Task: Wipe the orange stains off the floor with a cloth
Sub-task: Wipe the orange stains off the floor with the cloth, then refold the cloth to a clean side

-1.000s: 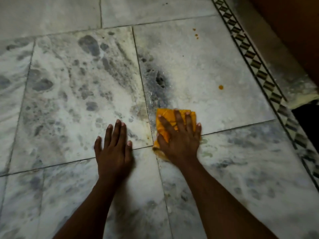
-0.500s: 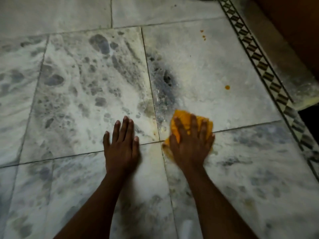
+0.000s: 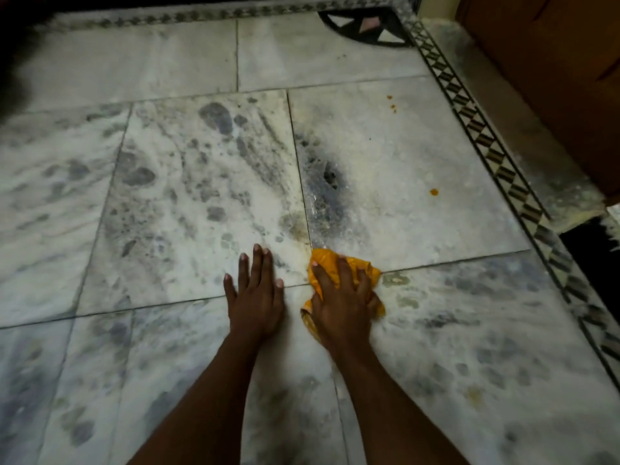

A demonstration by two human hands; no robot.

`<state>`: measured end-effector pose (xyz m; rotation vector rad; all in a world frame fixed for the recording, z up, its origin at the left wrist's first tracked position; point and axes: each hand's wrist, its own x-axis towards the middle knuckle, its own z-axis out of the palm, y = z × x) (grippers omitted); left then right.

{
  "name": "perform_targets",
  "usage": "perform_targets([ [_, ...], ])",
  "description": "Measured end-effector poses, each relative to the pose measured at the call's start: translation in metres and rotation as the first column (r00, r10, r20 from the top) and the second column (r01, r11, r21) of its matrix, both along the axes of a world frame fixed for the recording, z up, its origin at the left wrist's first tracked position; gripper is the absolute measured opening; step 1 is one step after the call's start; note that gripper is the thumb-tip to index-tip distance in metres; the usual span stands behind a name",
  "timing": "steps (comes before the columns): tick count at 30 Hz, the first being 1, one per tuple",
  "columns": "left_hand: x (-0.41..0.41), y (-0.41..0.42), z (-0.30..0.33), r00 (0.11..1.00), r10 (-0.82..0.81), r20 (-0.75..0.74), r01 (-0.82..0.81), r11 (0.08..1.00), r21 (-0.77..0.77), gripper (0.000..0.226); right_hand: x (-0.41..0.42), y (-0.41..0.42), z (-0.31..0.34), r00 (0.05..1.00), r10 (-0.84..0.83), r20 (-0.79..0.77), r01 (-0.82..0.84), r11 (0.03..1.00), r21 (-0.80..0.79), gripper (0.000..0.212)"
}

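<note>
My right hand (image 3: 342, 297) presses a crumpled orange cloth (image 3: 323, 261) onto the marble floor (image 3: 188, 203), fingers curled into it, right at a tile joint. My left hand (image 3: 255, 293) lies flat on the floor just left of it, fingers spread, holding nothing. An orange stain (image 3: 434, 192) sits on the tile beyond and to the right of the cloth. Two smaller orange specks (image 3: 391, 103) lie farther away on the same tile. A faint yellowish mark (image 3: 396, 280) shows just right of the cloth.
A black-and-white patterned border strip (image 3: 503, 166) runs diagonally along the right side. Beyond it stands brown wooden furniture (image 3: 553, 78) on a raised marble ledge. A dark fan-shaped inlay (image 3: 365, 28) fills the far corner. A dark gap (image 3: 590, 260) opens at the right edge.
The cloth has gone from flat and spread to bunched under my right hand, whose fingers have curled into it. My view has tilted up, showing more of the far floor. The left hand stays planted.
</note>
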<state>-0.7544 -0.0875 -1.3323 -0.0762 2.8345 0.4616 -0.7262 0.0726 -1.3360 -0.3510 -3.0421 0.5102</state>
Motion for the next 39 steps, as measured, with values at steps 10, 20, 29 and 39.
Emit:
perform_targets([
  [10, -0.051, -0.008, 0.094, 0.917, 0.147, 0.372, -0.314, 0.841, 0.440, 0.046, -0.061, 0.005, 0.089, 0.945, -0.314, 0.086, 0.207, 0.376, -0.903, 0.020],
  [20, -0.073, 0.019, 0.228, 0.987, 0.137, 0.078, -0.135, 0.473, 0.871, 0.021, -0.092, 0.028, 0.218, 0.924, -0.121, 0.363, 0.253, -0.519, -0.816, 0.045],
  [29, -0.072, 0.019, 0.237, 0.971, 0.222, 0.084, -0.199, 0.572, 0.796, 0.020, -0.069, 0.020, 0.213, 0.973, -0.037, 0.229, 0.170, -0.558, -0.812, 0.059],
  [39, -0.069, 0.019, 0.246, 0.926, 0.289, -0.242, -0.121, 0.836, 0.535, 0.027, -0.062, 0.006, 0.212, 0.985, -0.123, 0.119, 0.045, -0.483, -0.874, 0.060],
])
